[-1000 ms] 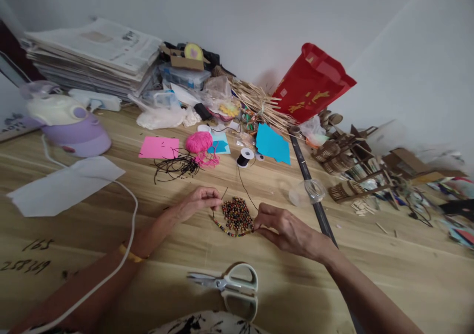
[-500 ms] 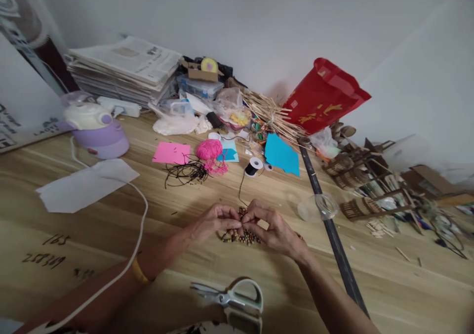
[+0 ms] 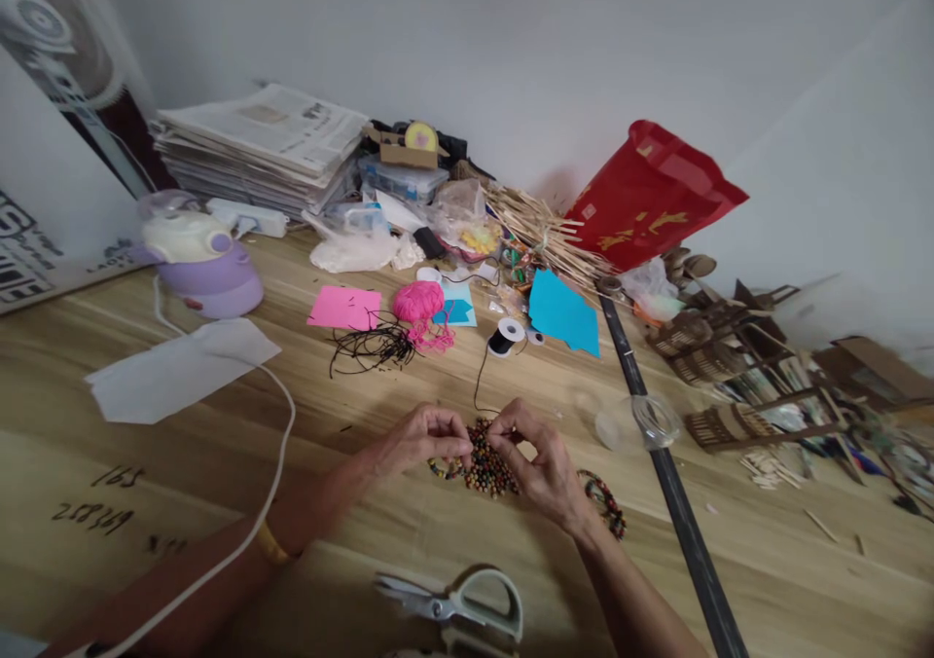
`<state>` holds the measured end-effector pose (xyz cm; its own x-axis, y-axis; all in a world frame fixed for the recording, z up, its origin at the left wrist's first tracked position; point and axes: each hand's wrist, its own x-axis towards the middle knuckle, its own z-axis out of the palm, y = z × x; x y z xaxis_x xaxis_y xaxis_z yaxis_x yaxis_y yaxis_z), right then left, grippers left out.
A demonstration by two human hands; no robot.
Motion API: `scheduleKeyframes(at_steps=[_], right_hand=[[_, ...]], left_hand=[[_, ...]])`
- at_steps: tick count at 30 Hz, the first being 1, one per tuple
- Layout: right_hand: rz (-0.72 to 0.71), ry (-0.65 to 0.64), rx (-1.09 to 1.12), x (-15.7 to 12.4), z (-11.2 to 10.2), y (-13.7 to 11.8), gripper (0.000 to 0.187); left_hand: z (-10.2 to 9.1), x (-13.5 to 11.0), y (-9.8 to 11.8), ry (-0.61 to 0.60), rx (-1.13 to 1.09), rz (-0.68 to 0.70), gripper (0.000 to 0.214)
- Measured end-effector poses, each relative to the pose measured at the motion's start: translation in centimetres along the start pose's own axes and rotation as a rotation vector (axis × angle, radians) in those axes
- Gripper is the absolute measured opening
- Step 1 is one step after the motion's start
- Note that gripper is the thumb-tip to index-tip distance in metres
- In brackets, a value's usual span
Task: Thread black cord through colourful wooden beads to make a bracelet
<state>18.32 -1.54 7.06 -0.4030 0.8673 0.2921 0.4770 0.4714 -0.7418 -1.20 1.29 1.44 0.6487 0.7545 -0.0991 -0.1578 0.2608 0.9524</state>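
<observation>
A heap of small multicoloured beads (image 3: 490,471) lies on the wooden table between my hands. My left hand (image 3: 430,437) is closed in a pinch at the heap's left side; what its fingertips hold is too small to make out. Over the right side, my right hand (image 3: 536,456) pinches thumb to forefinger, and the black cord (image 3: 479,385) runs to its fingers from a white spool (image 3: 505,337). A short beaded strand (image 3: 444,469) shows under my left fingers. Beside my right wrist rests a beaded bracelet (image 3: 605,504).
Scissors (image 3: 456,602) lie near the front edge. A white cable (image 3: 281,434) crosses my left forearm. Beyond the hands are loose black cords (image 3: 372,347), pink yarn (image 3: 418,301) and blue paper (image 3: 564,312). A dark strip (image 3: 678,502) and a clear roll (image 3: 655,421) are at right.
My hands have drawn apart from touching fingertips, leaving a gap above the beads. More of the heap and the bracelet by my right wrist now show. The view has shifted slightly.
</observation>
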Motion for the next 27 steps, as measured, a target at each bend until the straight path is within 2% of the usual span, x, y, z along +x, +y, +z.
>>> scheduleKeyframes(at_steps=[6, 11, 15, 18, 21, 24, 27], right_hand=[[0.032, 0.072, 0.01, -0.2, -0.4, 0.1, 0.02], [0.124, 0.134, 0.011, -0.6, -1.0, 1.1, 0.021], [0.175, 0.123, -0.022, -1.0, -1.0, 2.1, 0.02], [0.197, 0.045, -0.06, -1.2, -1.1, 2.5, 0.019], [0.186, -0.012, -0.142, -1.5, -1.4, 2.4, 0.013], [0.143, 0.046, -0.247, -1.7, -1.5, 1.7, 0.014], [0.042, 0.048, -0.222, -1.7, -0.8, 0.5, 0.01]], left_hand=[[0.0, 0.0, 0.2, 0.001, 0.053, -0.057, 0.031], [-0.2, 0.0, 0.3, 0.011, 0.065, -0.083, 0.031], [-0.1, 0.2, 0.1, 0.033, 0.062, -0.115, 0.031], [-0.1, 0.2, 0.1, 0.045, 0.064, -0.127, 0.028], [0.0, 0.2, 0.1, 0.069, 0.067, -0.126, 0.026], [0.0, 0.2, -0.1, 0.087, 0.058, -0.124, 0.026], [-0.1, 0.2, -0.4, 0.088, 0.037, -0.123, 0.028]])
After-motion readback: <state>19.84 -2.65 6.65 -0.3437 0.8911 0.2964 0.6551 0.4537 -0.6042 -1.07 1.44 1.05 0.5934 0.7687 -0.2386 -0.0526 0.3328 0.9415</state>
